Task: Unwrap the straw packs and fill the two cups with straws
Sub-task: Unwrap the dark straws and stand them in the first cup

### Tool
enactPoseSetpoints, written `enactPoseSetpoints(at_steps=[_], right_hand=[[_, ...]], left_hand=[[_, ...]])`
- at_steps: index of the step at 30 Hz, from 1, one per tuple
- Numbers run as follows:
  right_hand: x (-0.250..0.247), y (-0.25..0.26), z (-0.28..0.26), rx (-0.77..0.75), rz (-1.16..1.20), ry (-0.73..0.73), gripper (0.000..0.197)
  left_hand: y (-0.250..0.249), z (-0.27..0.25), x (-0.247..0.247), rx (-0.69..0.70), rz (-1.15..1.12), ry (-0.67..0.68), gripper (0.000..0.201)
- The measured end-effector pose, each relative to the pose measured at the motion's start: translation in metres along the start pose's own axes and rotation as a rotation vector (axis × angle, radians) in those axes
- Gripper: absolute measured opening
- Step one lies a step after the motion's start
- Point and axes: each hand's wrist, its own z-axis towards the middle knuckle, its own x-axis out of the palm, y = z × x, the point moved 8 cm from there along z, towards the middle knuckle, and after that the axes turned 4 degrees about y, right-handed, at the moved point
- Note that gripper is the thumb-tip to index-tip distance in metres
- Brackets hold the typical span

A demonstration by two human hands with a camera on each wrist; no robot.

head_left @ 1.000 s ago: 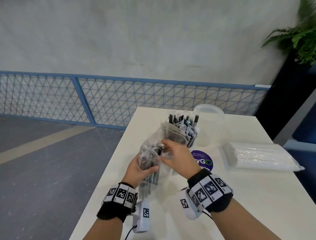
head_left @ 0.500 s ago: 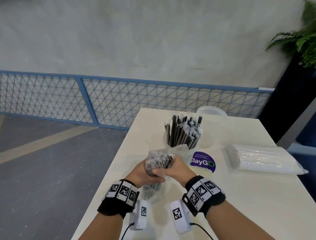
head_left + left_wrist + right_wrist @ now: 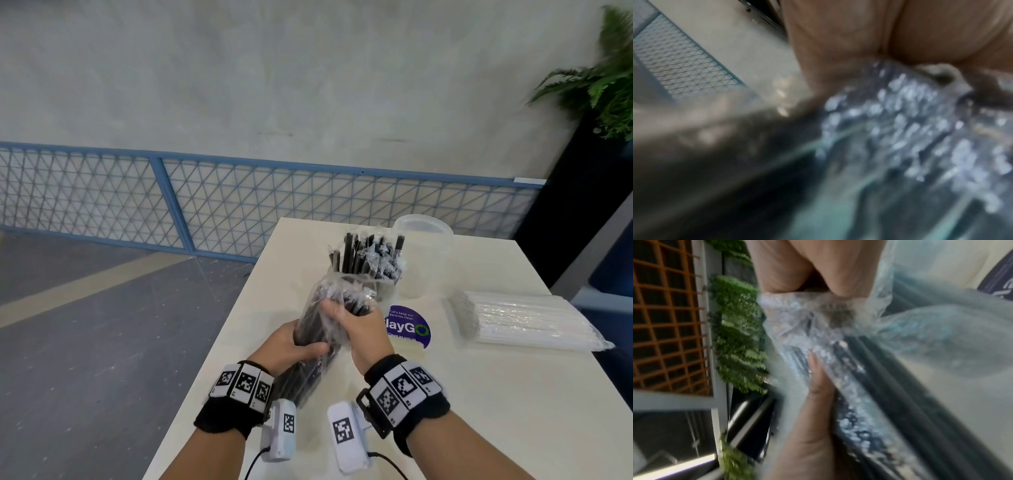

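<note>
Crinkled clear wrap of the black straw pack [image 3: 320, 329], now raised off the counter [image 3: 479, 394]; I clasp its body in my left hand [image 3: 291, 347]; right hand [image 3: 356, 320] clutches its opened mouth, near the straw-filled cup [image 3: 368, 263]; the next pour is close.

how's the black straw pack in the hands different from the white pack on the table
The black straw pack is gripped by the left hand and right hand; the white straw pack lies flat on the table, untouched. The black pack's wrap is crumpled, the white pack's smooth. Both have clear plastic wrap.
</note>
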Motion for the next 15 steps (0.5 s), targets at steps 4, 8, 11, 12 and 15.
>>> enactPoseSetpoints(at_steps=[4,8,11,12,15], right_hand=[[0.007,0.005,0.002,0.104,0.113,0.082,0.029],[0.016,0.006,-0.003,0.188,0.096,0.303,0.024],[0.018,0.006,-0.006,0.219,0.094,0.344,0.028],[0.019,0.006,-0.007,0.219,0.095,0.332,0.028],[0.02,0.011,-0.008,0.167,0.075,0.211,0.015]], left_hand=[[-0.004,-0.002,0.004,0.01,-0.005,0.044,0.043],[-0.009,-0.004,0.015,-0.023,0.052,0.207,0.071],[-0.009,-0.005,0.022,-0.025,0.075,0.257,0.08],[-0.007,-0.005,0.023,-0.027,0.081,0.261,0.086],[-0.007,-0.005,0.023,-0.027,0.061,0.225,0.082]])
